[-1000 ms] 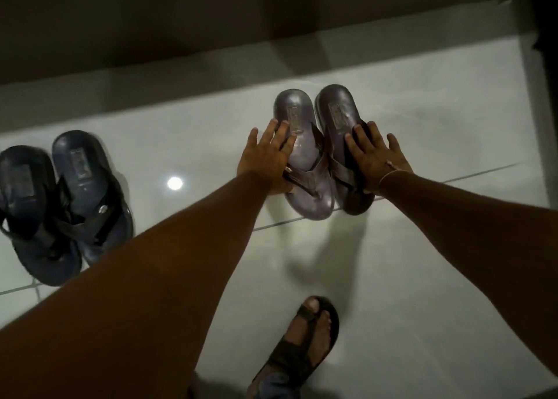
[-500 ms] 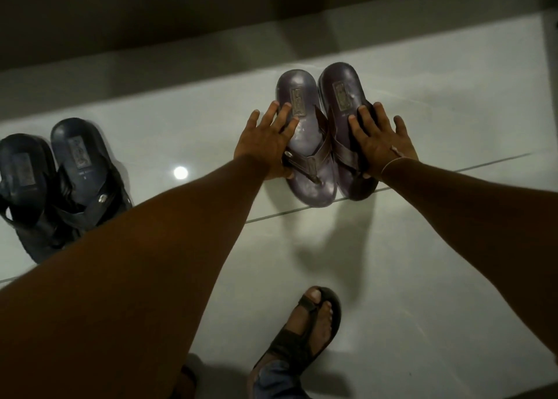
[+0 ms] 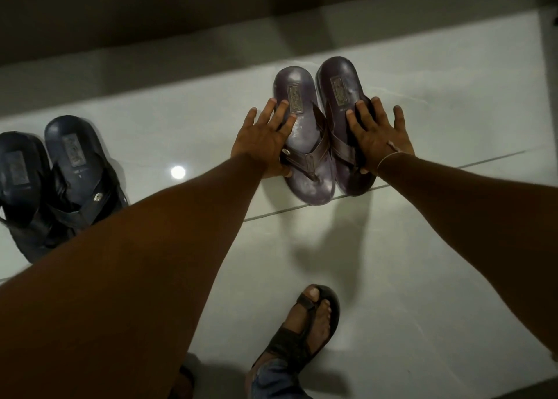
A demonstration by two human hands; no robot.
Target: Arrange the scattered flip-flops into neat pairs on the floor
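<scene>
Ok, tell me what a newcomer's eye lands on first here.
First, the two hands pressed flat on the purple-brown flip-flops at upper centre: the left hand on the left flip-flop, the right hand on the right flip-flop, the two side by side. Next, a dark navy pair at the left edge, and a sandalled foot at the bottom.

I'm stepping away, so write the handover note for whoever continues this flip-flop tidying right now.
Left hand: flat, fingers spread, pressing the outer edge of the left brown flip-flop; no closed grip.
Right hand: flat on the right brown flip-flop.
Brown pair: side by side, touching, on the floor.
Dark pair: together at far left, straps overlapping.
Done: both pairs grouped.
Left: release the brown pair, perhaps straighten the dark one.
</scene>
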